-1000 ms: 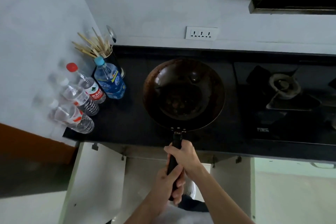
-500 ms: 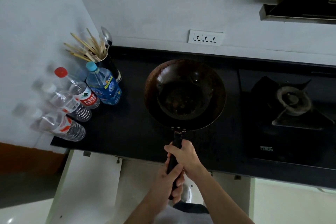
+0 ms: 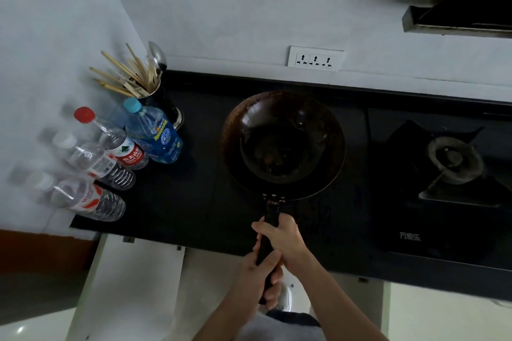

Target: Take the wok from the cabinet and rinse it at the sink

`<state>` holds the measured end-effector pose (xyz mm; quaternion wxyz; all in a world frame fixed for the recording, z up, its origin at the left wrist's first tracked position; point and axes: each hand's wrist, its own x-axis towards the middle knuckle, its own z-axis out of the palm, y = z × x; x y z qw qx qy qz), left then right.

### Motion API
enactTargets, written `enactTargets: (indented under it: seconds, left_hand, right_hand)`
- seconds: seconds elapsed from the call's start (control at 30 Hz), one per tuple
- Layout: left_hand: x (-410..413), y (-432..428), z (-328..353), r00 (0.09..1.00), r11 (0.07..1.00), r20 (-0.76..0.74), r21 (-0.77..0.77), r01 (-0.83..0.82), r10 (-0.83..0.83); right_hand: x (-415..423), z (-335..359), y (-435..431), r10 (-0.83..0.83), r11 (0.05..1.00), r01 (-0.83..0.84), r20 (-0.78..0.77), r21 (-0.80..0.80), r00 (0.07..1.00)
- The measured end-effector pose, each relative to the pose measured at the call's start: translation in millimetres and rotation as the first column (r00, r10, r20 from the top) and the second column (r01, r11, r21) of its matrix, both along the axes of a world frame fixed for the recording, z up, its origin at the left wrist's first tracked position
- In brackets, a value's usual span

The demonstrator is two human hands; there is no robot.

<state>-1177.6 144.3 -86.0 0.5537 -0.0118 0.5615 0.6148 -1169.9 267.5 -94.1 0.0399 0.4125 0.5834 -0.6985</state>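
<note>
A: Any change?
B: Little. The dark round metal wok [image 3: 282,144] stays over the black countertop [image 3: 180,202], left hand [image 3: 260,277] and right hand [image 3: 282,238] both wrapped round its black handle [image 3: 271,212]. No sink in view; rinsing yet to come.

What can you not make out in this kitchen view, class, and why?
Sink: nowhere in the head view.
Wok handle: mostly covered by left hand and right hand.
Wok's underside: hidden; resting or lifted, cannot tell.
Range hood: cut by the right edge.
Left clear bottles: blurred labels.
</note>
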Motion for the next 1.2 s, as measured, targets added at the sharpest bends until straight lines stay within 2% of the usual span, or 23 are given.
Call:
enactTargets:
  seconds: [0.17,0.27,0.47,0.67,0.87,0.93,1.03,1.13,1.2]
  left_hand:
    - [-3.5,3.9,5.4,0.998,1.000,0.063,0.020,-0.023,0.022]
    - [-4.4,7.0,9.9,0.998,1.000,0.049,-0.011,-0.027,0.027]
    - [-4.3,5.8,8.1,0.993,0.974,-0.073,-0.213,0.072,-0.089]
    - [-8.1,-1.8,9.9,0.947,0.978,-0.297,-0.201,0.065,-0.124]
    - [-6.9,-12.5,8.3,0.923,0.973,-0.350,-0.215,0.085,-0.158]
    - [-8.4,-16.6,12.6,0.869,0.963,-0.459,-0.262,0.068,-0.186]
    - [-17.3,-25.4,18.7,0.724,0.941,-0.648,-0.339,0.005,-0.237]
    - [-35.0,-30.3,26.1,0.529,0.904,-0.778,-0.426,-0.045,-0.340]
    - [-45.3,-31.9,33.9,0.361,0.878,-0.834,-0.472,-0.077,-0.417]
  right_hand:
    - [-4.6,0.6,3.8,-0.036,0.997,0.037,0.003,-0.075,0.999]
    - [-4.9,2.0,5.4,-0.050,0.992,0.050,0.003,-0.114,0.999]
    - [-1.6,0.5,4.5,-0.054,0.984,0.059,0.030,-0.167,0.998]
    - [-6.9,6.9,2.8,-0.102,0.975,0.110,0.051,-0.194,0.993]
    - [-4.5,12.4,4.4,-0.063,0.993,0.073,0.113,-0.094,0.992]
    - [-4.4,14.0,6.0,-0.036,0.999,0.037,0.152,-0.003,0.988]
    - [-3.5,16.7,8.1,0.021,0.985,-0.057,0.214,0.164,0.977]
    - [-0.5,25.2,8.8,0.097,0.917,-0.208,0.314,0.341,0.945]
    - [3.7,34.1,5.9,0.119,0.836,-0.287,0.356,0.468,0.927]
